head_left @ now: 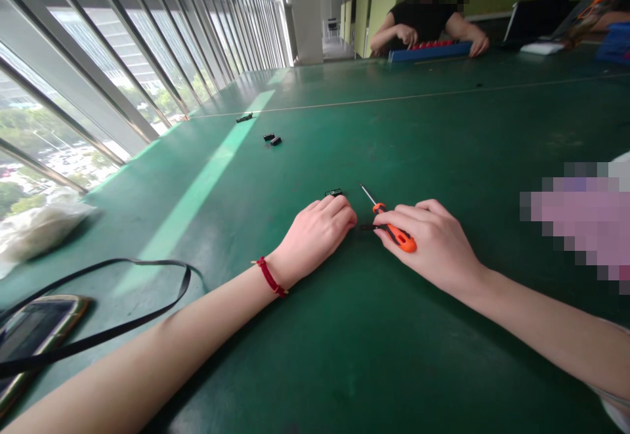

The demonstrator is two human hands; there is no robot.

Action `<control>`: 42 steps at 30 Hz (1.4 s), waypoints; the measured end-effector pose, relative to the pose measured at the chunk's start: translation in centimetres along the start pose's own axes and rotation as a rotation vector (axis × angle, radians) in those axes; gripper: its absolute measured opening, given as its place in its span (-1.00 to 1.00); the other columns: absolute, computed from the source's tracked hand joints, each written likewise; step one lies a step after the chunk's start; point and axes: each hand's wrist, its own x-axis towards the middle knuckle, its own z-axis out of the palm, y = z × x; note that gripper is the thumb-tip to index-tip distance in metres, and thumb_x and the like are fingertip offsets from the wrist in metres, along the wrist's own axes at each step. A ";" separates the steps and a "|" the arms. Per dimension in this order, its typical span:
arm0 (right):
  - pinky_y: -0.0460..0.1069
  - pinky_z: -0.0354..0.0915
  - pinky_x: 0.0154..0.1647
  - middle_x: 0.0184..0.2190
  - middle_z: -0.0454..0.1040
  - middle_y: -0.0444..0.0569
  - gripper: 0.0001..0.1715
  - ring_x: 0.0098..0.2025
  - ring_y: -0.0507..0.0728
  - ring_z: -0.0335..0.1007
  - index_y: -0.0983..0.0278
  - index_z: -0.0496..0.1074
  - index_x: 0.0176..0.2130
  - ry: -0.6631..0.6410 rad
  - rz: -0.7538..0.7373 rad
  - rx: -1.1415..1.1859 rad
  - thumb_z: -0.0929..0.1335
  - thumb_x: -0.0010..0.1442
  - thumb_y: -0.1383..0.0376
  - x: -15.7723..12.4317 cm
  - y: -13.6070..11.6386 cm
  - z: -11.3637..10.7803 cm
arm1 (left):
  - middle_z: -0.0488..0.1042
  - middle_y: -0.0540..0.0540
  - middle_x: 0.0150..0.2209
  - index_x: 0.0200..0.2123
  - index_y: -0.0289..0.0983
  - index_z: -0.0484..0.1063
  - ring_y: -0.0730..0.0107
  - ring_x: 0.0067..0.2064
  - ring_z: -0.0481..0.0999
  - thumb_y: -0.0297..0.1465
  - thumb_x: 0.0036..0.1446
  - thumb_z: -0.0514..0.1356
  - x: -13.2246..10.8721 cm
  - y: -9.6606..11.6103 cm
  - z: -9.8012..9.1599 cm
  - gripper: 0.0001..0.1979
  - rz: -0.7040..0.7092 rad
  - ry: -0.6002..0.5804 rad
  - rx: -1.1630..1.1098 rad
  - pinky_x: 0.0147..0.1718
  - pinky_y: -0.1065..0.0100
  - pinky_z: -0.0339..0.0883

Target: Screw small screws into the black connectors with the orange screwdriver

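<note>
A: Right hand (428, 250)?
B: Closed firmly round an orange screwdriver (396, 234), shaft pointing away.
A: Left hand (315, 237)?
B: Fingers curled, resting on the green mat (394, 355); cannot tell whether it holds anything.
A: Nearby?
B: Black strip (367, 226) between the hands; small black part (333, 192) just beyond the left fingers.
A: Farther off?
B: Co-worker's hands (406, 35) at a blue tray (430, 52).
</note>
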 end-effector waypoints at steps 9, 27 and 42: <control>0.01 0.17 -0.28 -0.39 0.54 -0.09 -0.86 -0.42 0.06 0.33 0.23 0.47 -0.30 0.027 0.012 0.034 0.30 0.20 0.29 0.0 -0.1 0.0 | 0.45 -0.08 -0.23 -0.24 -0.30 0.38 0.39 -0.29 0.34 -0.44 0.31 -0.02 -0.2 0.3 -0.5 -0.81 0.147 0.122 0.078 -0.31 0.36 0.19; 0.01 0.24 -0.27 -0.32 0.57 -0.11 -0.92 -0.37 0.09 0.44 0.22 0.43 -0.29 0.018 0.168 0.234 0.33 0.15 0.33 0.0 -0.2 -0.1 | 0.53 -0.08 -0.23 -0.19 -0.24 0.52 0.37 -0.20 0.43 -0.36 0.23 0.10 -0.1 0.0 -0.5 -0.80 -0.012 0.183 -0.330 -0.20 0.32 0.31; -0.02 0.28 -0.25 -0.30 0.50 -0.08 -0.82 -0.36 0.06 0.38 0.24 0.39 -0.18 0.049 0.151 0.239 0.32 0.15 0.36 0.1 -0.6 -0.4 | 0.54 -0.04 -0.32 -0.35 -0.26 0.54 0.32 -0.24 0.43 -0.31 0.07 0.23 0.4 -2.7 -0.3 -0.86 -0.385 0.219 -0.455 -0.19 0.28 0.30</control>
